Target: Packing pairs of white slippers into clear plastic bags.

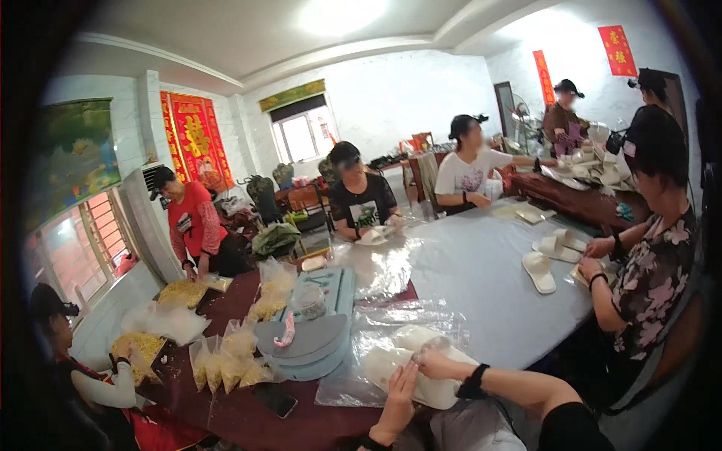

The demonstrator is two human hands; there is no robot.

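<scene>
White slippers (435, 391) lie together at the near edge of the table, just in front of me. My left hand (401, 395) rests against them from the near side, its fingers stretched out and close together. Right beside it, my right hand (444, 366) is closed over the slippers, a dark band around its wrist. What its fingers pinch is hidden. Under and around the slippers spreads a clear plastic sheet (350, 387), crumpled and shiny.
Left of the plastic stands a grey-blue plastic case (320, 349) with a clear round tub (308, 300) on it. Bags of yellow pieces (233, 353) and a phone (275, 400) lie beyond. A co-worker at right handles white slippers (539, 272); several other people work around the tables.
</scene>
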